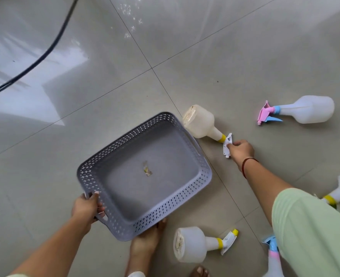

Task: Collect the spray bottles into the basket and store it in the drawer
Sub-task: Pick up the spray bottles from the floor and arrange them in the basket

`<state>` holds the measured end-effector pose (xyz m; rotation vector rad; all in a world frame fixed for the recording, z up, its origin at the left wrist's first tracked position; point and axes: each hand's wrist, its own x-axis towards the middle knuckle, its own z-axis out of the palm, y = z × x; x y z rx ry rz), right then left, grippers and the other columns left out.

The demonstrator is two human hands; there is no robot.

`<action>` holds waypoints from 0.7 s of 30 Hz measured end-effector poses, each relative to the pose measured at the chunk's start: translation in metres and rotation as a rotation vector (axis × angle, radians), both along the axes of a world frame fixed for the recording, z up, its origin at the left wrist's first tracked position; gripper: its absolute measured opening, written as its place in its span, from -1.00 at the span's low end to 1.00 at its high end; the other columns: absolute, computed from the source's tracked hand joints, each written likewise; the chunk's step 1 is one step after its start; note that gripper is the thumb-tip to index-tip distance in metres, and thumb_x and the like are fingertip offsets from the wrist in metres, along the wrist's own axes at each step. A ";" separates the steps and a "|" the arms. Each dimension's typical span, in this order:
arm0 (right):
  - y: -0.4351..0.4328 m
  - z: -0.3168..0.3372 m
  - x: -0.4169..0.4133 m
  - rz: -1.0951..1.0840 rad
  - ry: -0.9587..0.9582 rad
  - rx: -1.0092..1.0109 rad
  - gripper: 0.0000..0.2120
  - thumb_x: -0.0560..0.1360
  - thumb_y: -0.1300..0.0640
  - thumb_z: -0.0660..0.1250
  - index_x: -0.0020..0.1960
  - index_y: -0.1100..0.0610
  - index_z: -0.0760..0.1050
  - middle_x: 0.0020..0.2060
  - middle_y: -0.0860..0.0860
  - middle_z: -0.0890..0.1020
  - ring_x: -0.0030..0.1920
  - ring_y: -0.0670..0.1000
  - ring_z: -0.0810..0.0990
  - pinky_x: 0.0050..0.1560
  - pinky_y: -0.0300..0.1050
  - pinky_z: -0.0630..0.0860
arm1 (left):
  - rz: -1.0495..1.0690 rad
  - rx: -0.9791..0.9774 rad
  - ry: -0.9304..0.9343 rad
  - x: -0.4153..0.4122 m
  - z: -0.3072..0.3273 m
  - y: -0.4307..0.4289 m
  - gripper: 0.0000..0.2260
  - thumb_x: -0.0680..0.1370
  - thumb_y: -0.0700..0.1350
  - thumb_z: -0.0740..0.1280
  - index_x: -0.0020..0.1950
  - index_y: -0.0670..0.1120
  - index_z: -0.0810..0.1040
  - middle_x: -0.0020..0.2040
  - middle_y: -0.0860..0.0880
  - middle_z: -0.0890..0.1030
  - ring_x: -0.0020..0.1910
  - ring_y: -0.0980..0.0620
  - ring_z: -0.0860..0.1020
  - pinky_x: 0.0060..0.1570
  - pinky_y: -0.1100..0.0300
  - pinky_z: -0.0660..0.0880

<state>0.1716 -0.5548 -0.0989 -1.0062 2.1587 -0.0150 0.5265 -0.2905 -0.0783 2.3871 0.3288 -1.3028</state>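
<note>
one bottle (pixel 202 124) is pinched at its sprayer by the right hand (pixel 241 149); left hand (pixel 87 206) grips the empty basket (pixel 145 174) handle, held near for loading.

Both arms reach forward and down. The left hand (pixel 87 206) is curled closed, thumb on top. The right hand (pixel 241 149) is pinched closed, its wrist wearing a thin red band (pixel 245 166).
</note>
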 end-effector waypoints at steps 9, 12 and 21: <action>-0.006 -0.008 0.008 0.055 -0.013 -0.089 -0.62 0.44 0.16 0.32 0.24 0.17 0.42 0.22 0.17 0.47 0.06 0.17 0.55 -0.02 -0.12 0.49 | 0.015 0.005 -0.086 -0.015 -0.010 -0.007 -0.83 0.65 -0.05 0.13 0.01 -0.14 0.40 -0.35 -0.13 0.42 -0.43 -0.08 0.45 -0.41 0.11 0.50; -0.002 -0.008 0.007 0.132 -0.023 -0.023 -0.57 0.42 0.22 0.29 0.28 0.10 0.34 0.23 0.19 0.33 0.04 0.24 0.53 0.11 0.10 0.56 | 0.013 -0.004 -0.084 -0.020 -0.010 -0.010 -0.84 0.65 -0.06 0.12 0.03 -0.12 0.40 -0.35 -0.12 0.41 -0.43 -0.07 0.45 -0.45 0.14 0.52; 0.000 0.037 0.003 -0.104 -0.172 0.030 -0.90 0.36 0.25 0.36 -0.30 0.14 0.47 -0.37 0.10 0.57 -0.42 0.02 0.49 -0.36 -0.24 0.50 | -0.150 0.172 -0.178 -0.035 0.027 -0.016 -0.44 0.57 0.09 0.25 0.43 -0.21 0.20 0.34 -0.30 0.41 0.26 -0.33 0.45 0.20 -0.14 0.46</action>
